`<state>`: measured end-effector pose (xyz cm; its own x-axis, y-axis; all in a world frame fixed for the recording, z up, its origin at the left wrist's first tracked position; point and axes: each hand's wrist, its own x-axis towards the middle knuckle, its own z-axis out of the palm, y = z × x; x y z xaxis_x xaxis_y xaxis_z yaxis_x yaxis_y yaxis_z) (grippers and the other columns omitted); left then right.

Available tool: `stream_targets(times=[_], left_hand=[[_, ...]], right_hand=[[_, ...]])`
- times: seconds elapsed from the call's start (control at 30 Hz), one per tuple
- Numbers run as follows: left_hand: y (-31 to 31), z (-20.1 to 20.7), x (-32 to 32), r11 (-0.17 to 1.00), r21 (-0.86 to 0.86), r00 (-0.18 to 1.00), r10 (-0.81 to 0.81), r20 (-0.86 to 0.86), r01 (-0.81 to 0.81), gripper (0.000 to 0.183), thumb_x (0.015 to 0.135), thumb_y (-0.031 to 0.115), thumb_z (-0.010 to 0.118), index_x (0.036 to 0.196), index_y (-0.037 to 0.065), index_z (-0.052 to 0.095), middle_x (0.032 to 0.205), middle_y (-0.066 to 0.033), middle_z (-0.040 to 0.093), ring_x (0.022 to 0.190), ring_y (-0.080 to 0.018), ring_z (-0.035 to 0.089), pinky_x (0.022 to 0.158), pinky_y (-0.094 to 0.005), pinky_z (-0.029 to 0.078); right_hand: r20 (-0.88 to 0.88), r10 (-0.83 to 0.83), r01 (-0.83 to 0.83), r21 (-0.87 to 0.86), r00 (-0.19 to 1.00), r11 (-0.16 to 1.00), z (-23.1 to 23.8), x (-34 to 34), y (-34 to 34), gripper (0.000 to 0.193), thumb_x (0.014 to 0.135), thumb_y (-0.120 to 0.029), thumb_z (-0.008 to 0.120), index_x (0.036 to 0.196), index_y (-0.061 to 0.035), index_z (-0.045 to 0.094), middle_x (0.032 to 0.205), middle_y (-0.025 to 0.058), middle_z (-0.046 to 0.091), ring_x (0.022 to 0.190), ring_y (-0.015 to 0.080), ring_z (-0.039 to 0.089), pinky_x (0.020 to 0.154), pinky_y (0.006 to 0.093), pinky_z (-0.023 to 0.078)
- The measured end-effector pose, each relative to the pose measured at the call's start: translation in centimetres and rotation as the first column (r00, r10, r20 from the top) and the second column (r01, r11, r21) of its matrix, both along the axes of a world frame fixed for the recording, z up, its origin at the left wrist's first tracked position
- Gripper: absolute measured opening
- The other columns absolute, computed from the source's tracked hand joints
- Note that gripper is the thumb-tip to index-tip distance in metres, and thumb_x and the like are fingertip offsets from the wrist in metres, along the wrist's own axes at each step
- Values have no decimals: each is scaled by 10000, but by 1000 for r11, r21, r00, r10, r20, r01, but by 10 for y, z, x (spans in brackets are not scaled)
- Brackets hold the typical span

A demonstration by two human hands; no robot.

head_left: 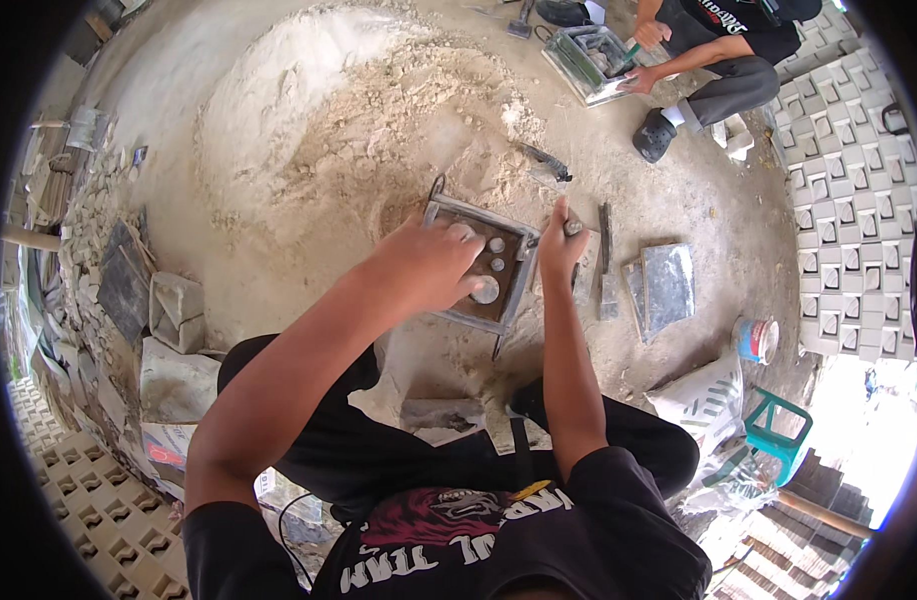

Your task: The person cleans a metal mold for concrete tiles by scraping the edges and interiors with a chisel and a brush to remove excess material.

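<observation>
Frame (520, 283), one; round pieces (486, 290), four visible

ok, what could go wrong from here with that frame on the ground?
1. The spread left grip is right among the round pieces in the frame, so it could knock one out of place.
2. The frame sits close beside the loose powder pile; stray grit might get in.
3. A dark tool lies on the ground just beyond the right grip, so a forward reach could catch it.
</observation>
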<state>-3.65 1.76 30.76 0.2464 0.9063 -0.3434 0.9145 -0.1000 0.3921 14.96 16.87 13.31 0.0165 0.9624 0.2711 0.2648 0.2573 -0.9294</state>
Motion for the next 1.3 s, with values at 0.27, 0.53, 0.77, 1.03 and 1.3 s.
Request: stream_targets(times=[0.27, 0.53, 0.77, 1.03, 1.3], left_hand=[[-3, -46, -26, 1000, -13, 989, -11, 146, 13, 458, 921, 388, 544, 1098, -32, 590, 988, -209, 651, 971, -382, 619, 839, -461, 495], [-1, -12, -15, 961, -274, 996, -7, 87, 31, 570, 936, 434, 518, 1302, -3, 493, 1265, -199, 562, 1147, -367, 549, 963, -434, 449], [-15, 14, -8, 992, -129, 980, 21, 200, 5, 565, 935, 431, 523, 1295, -3, 499, 1280, -192, 558, 1138, -359, 561, 962, -427, 448], [-25, 21, 8, 990, -105, 981, -73, 181, 93, 561, 930, 424, 530, 1275, -18, 507, 1209, -189, 589, 1100, -357, 575, 943, -432, 454], [-20, 8, 9, 974, -205, 984, -63, 165, 96, 589, 938, 451, 509, 1296, -17, 496, 1264, -196, 560, 1163, -345, 544, 979, -420, 439]], right_hand=[[-233, -27, 4, -98, 972, 995, -15, 11, -3, 425, 958, -189, 591, 583, -94, 416, 544, -41, 423, 461, 49, 356, 417, 231, 274], [-153, 77, -80, -14, 985, 997, -12, 13, -15, 442, 975, -196, 556, 577, -106, 384, 535, -60, 364, 480, 42, 289, 438, 254, 212], [-168, 6, -13, -38, 986, 999, -5, 18, -28, 436, 967, -205, 571, 571, -90, 430, 531, -54, 404, 488, 39, 345, 441, 257, 239], [-103, 57, -68, -108, 993, 992, 8, 14, -25, 425, 969, -187, 538, 615, 4, 401, 534, -30, 370, 564, 74, 300, 487, 321, 268], [-117, 52, -59, -53, 992, 997, 6, 10, -39, 426, 959, -191, 564, 595, -55, 387, 550, -46, 319, 569, 46, 281, 481, 289, 237]])
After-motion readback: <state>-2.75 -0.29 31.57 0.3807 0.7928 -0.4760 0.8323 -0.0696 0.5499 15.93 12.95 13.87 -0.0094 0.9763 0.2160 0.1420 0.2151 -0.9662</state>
